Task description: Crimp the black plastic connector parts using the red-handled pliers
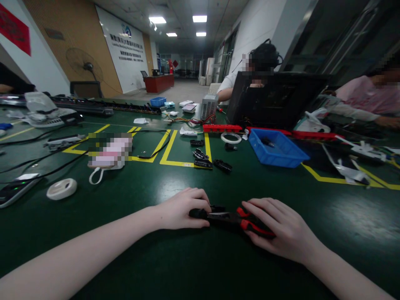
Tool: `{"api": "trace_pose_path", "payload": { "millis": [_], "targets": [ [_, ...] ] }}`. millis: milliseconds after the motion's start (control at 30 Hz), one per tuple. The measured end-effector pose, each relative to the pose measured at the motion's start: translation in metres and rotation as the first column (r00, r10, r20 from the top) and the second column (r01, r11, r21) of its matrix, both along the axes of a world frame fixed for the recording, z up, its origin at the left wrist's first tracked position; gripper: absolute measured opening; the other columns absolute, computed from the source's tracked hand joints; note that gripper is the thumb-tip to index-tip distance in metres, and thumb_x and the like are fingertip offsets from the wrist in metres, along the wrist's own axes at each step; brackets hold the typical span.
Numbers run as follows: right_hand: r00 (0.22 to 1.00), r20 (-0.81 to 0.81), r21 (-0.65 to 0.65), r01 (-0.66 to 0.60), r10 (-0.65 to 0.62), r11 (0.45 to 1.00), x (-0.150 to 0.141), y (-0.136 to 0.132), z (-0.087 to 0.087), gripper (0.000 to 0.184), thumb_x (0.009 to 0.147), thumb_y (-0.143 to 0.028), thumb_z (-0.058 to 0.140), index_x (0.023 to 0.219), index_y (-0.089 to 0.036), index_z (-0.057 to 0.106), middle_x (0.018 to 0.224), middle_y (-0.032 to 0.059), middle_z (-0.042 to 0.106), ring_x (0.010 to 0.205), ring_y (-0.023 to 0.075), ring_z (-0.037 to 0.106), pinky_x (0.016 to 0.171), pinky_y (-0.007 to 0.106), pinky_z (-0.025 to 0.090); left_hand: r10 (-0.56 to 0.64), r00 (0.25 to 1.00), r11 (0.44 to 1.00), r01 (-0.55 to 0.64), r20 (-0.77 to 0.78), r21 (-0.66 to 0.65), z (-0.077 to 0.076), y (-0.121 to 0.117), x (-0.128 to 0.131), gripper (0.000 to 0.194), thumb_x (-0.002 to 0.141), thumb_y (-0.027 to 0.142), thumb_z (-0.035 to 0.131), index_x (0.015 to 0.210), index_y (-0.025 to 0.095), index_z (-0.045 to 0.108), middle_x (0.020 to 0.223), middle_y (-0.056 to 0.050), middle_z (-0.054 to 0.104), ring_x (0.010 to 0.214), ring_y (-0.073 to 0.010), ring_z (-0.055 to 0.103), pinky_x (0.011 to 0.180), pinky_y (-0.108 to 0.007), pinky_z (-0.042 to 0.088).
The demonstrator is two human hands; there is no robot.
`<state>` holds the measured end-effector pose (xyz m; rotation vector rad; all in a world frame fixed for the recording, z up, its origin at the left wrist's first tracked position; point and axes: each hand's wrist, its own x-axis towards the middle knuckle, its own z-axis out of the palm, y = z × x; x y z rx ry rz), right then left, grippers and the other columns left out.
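Low over the green table, my right hand (278,225) is closed around the red-and-black handles of a pair of pliers (231,219). The jaws point left, toward my left hand (189,208). Between the curled fingers and thumb of that hand is a small black plastic part (198,213), partly hidden by the fingers. The plier tips meet or overlap this part; I cannot tell whether they clamp it. Farther up the table several black plastic pieces (201,155) lie in and beside a yellow-taped rectangle.
A blue bin (276,150) with a dark item inside stands at the right. To the left are a phone (111,152), a white oval object (61,188) and black cables. A white ring (231,138) lies farther back. Co-workers sit across the table, one behind a black case (275,100).
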<state>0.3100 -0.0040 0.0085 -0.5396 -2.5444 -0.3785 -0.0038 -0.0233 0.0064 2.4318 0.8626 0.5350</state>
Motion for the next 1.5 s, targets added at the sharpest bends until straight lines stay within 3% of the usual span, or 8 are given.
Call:
{"api": "trace_pose_path", "payload": {
  "millis": [400, 733, 933, 1133, 1500],
  "targets": [
    [1.000, 0.004, -0.062, -0.011, 0.011, 0.998, 0.001, 0.000, -0.003, 0.040, 0.092, -0.036, 0.062, 0.125, -0.014, 0.061, 0.108, 0.0143, 0.069, 0.090, 0.0227, 0.066, 0.076, 0.035, 0.058, 0.003, 1.000, 1.000, -0.003, 0.008, 0.010, -0.001, 0.001, 0.000, 0.019, 0.090, 0.031, 0.071, 0.105, 0.020, 0.066, 0.113, -0.006, 0.061, 0.107, -0.0231, 0.059, 0.093, -0.037, 0.044],
    [0.999, 0.027, 0.014, -0.025, 0.025, 1.000, 0.000, -0.001, 0.003, 0.032, 0.094, -0.029, 0.057, 0.123, -0.017, 0.060, 0.113, 0.0127, 0.071, 0.085, 0.0208, 0.065, 0.071, 0.035, 0.057, -0.033, 0.999, 0.999, 0.033, -0.004, 0.018, 0.000, 0.000, 0.000, 0.023, 0.094, 0.024, 0.067, 0.115, 0.020, 0.059, 0.123, -0.006, 0.063, 0.114, -0.0232, 0.059, 0.098, -0.038, 0.043],
    [1.000, -0.004, -0.094, -0.019, 0.019, 0.995, 0.000, 0.001, 0.001, 0.036, 0.093, -0.032, 0.059, 0.126, -0.018, 0.060, 0.112, 0.0119, 0.071, 0.085, 0.0203, 0.065, 0.071, 0.034, 0.056, 0.052, 0.998, 0.997, -0.050, 0.028, -0.063, -0.001, -0.001, 0.000, 0.043, 0.093, 0.019, 0.067, 0.132, 0.022, 0.051, 0.125, -0.008, 0.065, 0.115, -0.0239, 0.060, 0.097, -0.039, 0.046],
    [1.000, -0.018, -0.177, 0.003, -0.006, 0.984, -0.002, -0.001, -0.002, 0.039, 0.091, -0.033, 0.063, 0.127, -0.020, 0.060, 0.113, 0.0113, 0.070, 0.089, 0.0208, 0.066, 0.070, 0.033, 0.057, -0.030, 0.994, 0.998, 0.036, 0.110, -0.058, 0.000, 0.002, 0.000, 0.037, 0.095, 0.018, 0.064, 0.131, 0.022, 0.056, 0.131, -0.008, 0.064, 0.122, -0.0232, 0.059, 0.106, -0.041, 0.043],
    [0.999, -0.026, -0.178, 0.017, -0.022, 0.984, -0.004, -0.003, -0.003, 0.039, 0.091, -0.034, 0.062, 0.128, -0.019, 0.061, 0.113, 0.0116, 0.070, 0.087, 0.0207, 0.065, 0.069, 0.032, 0.056, 0.045, 0.999, 0.999, -0.045, 0.016, 0.003, 0.001, -0.001, -0.001, 0.036, 0.095, 0.022, 0.065, 0.131, 0.023, 0.059, 0.121, -0.009, 0.063, 0.112, -0.0246, 0.058, 0.096, -0.040, 0.047]
  ]
}}
